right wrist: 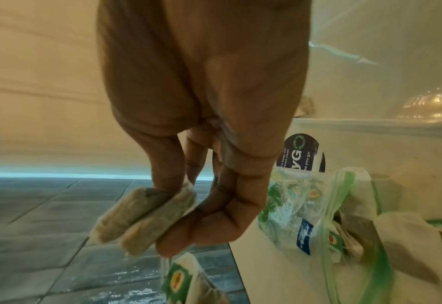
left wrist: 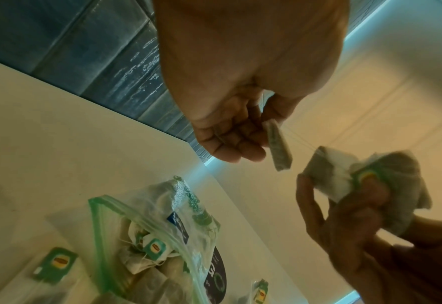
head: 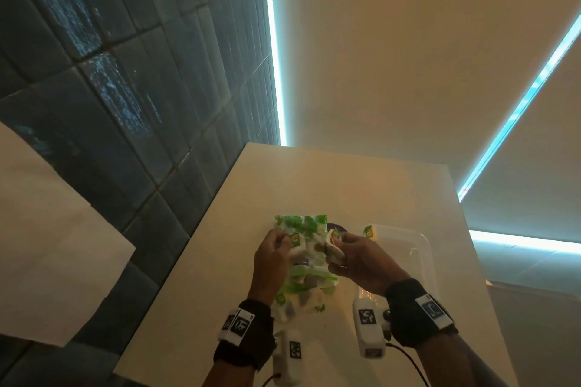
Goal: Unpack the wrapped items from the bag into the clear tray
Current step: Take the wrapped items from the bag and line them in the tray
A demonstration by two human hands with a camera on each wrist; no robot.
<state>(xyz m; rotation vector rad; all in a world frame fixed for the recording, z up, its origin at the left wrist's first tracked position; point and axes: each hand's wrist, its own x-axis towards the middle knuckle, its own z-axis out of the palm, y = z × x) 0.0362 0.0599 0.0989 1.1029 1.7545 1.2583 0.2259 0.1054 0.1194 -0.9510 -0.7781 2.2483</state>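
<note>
Pinching tea bags above zip bag: left hand one, right hand two; strings tangling, so easing apart before tray beside bag.

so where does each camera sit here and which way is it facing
Head: worn high, looking down on the table; shows left hand, right hand and both wristbands.
Left wrist: under the left hand, looking along its fingers; the right hand shows too.
Right wrist: looks along the right hand, which pinches tea bags.
Shared: all three show the zip bag.
</note>
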